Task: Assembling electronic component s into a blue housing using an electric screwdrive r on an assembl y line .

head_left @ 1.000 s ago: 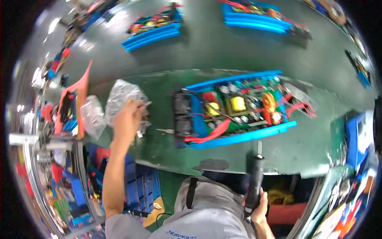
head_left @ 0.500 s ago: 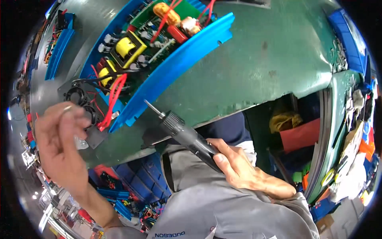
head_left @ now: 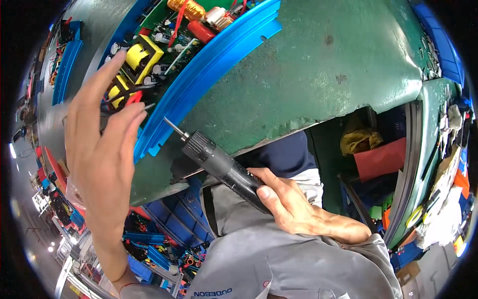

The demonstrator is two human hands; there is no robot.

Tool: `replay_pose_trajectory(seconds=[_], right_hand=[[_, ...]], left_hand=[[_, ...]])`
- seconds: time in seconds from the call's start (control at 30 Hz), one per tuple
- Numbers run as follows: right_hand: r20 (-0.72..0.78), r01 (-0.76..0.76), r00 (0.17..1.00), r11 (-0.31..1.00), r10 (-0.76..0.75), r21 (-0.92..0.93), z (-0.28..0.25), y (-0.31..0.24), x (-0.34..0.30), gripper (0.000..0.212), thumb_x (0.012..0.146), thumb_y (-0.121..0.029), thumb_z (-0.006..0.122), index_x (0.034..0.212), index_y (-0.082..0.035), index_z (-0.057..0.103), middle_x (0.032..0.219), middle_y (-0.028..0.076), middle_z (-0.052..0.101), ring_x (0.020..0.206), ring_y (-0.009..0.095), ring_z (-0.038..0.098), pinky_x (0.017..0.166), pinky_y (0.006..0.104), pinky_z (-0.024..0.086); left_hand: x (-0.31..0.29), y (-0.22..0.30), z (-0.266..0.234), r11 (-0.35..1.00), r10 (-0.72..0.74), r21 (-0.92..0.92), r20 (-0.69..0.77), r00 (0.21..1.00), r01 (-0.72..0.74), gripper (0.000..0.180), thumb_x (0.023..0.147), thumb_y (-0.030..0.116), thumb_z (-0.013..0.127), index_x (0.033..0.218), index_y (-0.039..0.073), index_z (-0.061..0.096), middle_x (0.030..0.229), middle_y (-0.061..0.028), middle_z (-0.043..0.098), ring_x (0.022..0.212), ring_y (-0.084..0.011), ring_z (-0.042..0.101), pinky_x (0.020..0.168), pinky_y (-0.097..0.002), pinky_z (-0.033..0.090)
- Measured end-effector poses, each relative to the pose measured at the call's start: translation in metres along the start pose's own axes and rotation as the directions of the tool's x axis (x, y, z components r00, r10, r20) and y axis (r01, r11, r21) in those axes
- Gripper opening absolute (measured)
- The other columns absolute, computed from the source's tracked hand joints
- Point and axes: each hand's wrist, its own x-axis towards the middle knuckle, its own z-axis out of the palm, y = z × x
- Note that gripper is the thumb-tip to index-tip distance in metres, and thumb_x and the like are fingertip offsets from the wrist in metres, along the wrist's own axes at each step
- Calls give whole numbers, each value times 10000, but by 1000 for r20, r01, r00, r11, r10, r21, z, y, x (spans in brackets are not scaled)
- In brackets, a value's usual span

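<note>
My right hand (head_left: 289,202) is wrapped round a black electric screwdriver (head_left: 219,164), whose bit points up and left. The bit's tip is just short of the near wall of a blue metal housing (head_left: 214,65). Inside the housing sits a green circuit board with yellow transformers (head_left: 142,57), a copper-wound coil (head_left: 186,7) and red wires. My left hand (head_left: 102,139) is over the housing's left end and hides part of it. Its thumb and a finger are pinched together with a small grey tip beside them, too small to name. The index finger stretches toward the transformers.
The housing rests on a worn green tabletop (head_left: 308,74) with a ragged front edge. Another blue housing (head_left: 67,70) lies at the far left. Below the table edge stands a blue crate (head_left: 174,219) near more circuit parts. At right are a blue bin (head_left: 440,42) and an open drawer with cloths (head_left: 381,159).
My left hand has moved right and up over the housing. The screwdriver has shifted slightly left and up, its bit closer to the housing wall. The housing appears further up and left in view.
</note>
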Motion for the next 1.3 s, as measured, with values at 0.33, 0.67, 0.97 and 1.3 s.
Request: replay_pose_trajectory(seconds=[0.33, 0.67, 0.97, 1.3], right_hand=[[376, -447, 885, 726, 275, 523, 9, 21, -8, 670, 1075, -588, 219, 1204, -51, 600, 826, 20, 652, 774, 112, 568, 736, 273, 451], [465, -557, 824, 617, 324, 557, 4, -8, -5, 931, 952, -772, 295, 1424, 11, 470, 798, 99, 629, 684, 155, 546, 623, 283, 393], [528, -607, 792, 493, 306, 623, 7, -4, -4, 1015, 904, -835, 317, 1424, 26, 459, 791, 111, 608, 681, 166, 550, 609, 283, 385], [496, -593, 803, 528, 331, 608, 15, 3, -4, 1027, 888, -851, 320, 1437, 8, 448, 701, 99, 590, 614, 172, 513, 594, 281, 387]], left_hand=[[10, -10, 9, 984, -81, -152, 95, 992, 95, 99, 754, 7, 749, 804, -17, 667, 1471, -187, 525, 1296, -366, 551, 1063, -441, 455], [3, -15, 7, 927, -142, -324, 169, 975, 191, 110, 816, 13, 647, 876, -79, 653, 1528, -162, 461, 1342, -306, 507, 1084, -440, 418], [1, -9, -6, 916, -135, -310, 359, 923, 255, 203, 795, -14, 637, 978, -68, 705, 1605, -220, 317, 1465, -354, 359, 1225, -549, 188], [-17, 1, 5, 901, -150, -359, 271, 951, 244, 276, 793, 11, 648, 1048, -96, 649, 1575, -228, 356, 1445, -345, 391, 1208, -529, 260]])
